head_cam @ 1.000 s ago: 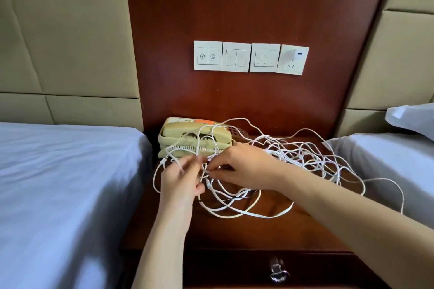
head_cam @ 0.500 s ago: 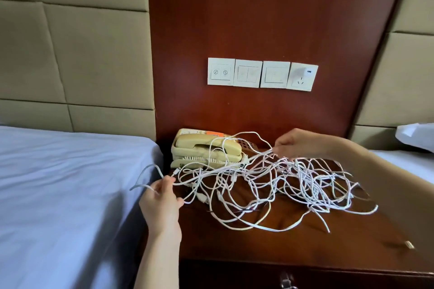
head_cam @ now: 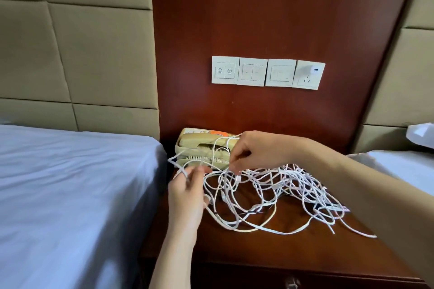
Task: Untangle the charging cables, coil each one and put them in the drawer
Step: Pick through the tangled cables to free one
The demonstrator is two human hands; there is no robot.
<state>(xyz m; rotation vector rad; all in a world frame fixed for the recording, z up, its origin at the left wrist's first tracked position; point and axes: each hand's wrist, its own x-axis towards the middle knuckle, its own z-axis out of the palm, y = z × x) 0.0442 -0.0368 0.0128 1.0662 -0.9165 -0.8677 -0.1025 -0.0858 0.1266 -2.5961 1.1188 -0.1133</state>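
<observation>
On the nightstand (head_cam: 281,248): my left hand (head_cam: 186,197) and right hand (head_cam: 256,150), drawn close again, each pinching cables (head_cam: 270,185); tangle not yet undone

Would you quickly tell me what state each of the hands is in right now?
Left hand: closed, pinching a strand of the white cables.
Right hand: closed, pinching more strands of them.

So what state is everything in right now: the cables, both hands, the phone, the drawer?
charging cables: one tangled white heap on the nightstand, none coiled
left hand: pinches a cable end
right hand: pinches strands, raised before the telephone
telephone: handset on its cradle, cables draped over it
drawer: looks shut, mostly out of frame
wall socket: white charger plugged in
</observation>
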